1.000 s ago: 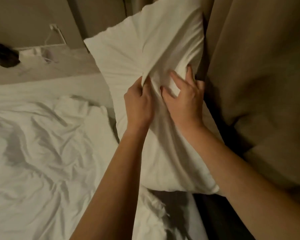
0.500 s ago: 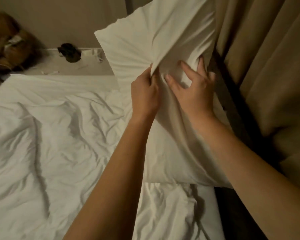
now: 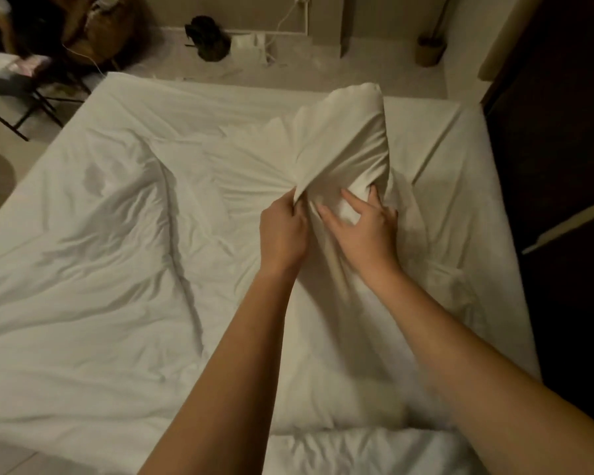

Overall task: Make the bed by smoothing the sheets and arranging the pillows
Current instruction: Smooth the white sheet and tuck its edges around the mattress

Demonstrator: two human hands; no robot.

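The pillow [image 3: 343,145], earlier raised upright, now seems to lie on the bed [image 3: 100,269]. The left hand [image 3: 282,231] still pinches its cover; the right hand [image 3: 366,231] presses it, fingers spread.

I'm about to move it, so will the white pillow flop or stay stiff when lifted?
Probably floppy: the pillow creases sharply where the left hand pinches a fold. Likely soft, since the right hand dents it. Seemingly light: that small grip holds its far end raised.

Pale floor [image 3: 323,72] — beige wall [image 3: 247,8], dim light
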